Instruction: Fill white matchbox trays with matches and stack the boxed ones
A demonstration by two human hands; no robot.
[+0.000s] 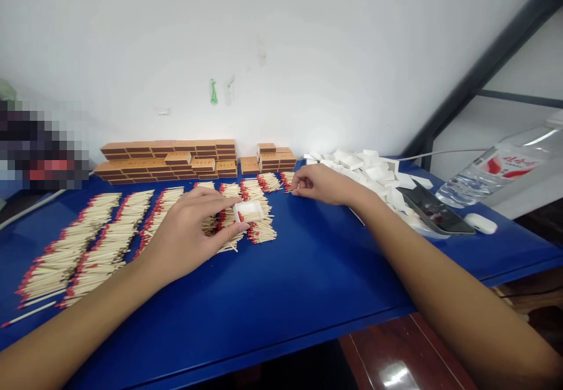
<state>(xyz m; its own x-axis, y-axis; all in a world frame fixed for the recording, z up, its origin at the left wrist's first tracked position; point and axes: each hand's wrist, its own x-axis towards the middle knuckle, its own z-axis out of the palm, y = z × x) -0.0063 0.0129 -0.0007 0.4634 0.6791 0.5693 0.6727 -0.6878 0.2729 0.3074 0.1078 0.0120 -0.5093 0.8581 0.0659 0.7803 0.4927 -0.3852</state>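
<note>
My left hand [191, 226] pinches a small white matchbox tray [248, 210] between thumb and fingertips, above the rows of matches. Some red match heads show at the tray's left end. My right hand [314, 183] is closed at the fingertips around matches at the right edge of a small bunch of matches [287, 179] near the back; how many it grips is hidden. Under and beside the tray lie red-tipped matches [263, 230] in a loose row. More long rows of matches [73, 249] spread out to the left.
Brown matchboxes [171, 167] are stacked along the wall, with a smaller stack [277, 158] beside them. At the right lie a heap of white trays [373, 170], a phone [435, 211], a white earbud case [481, 223] and a tilted water bottle [497, 164]. The blue table [281, 302] ends in front.
</note>
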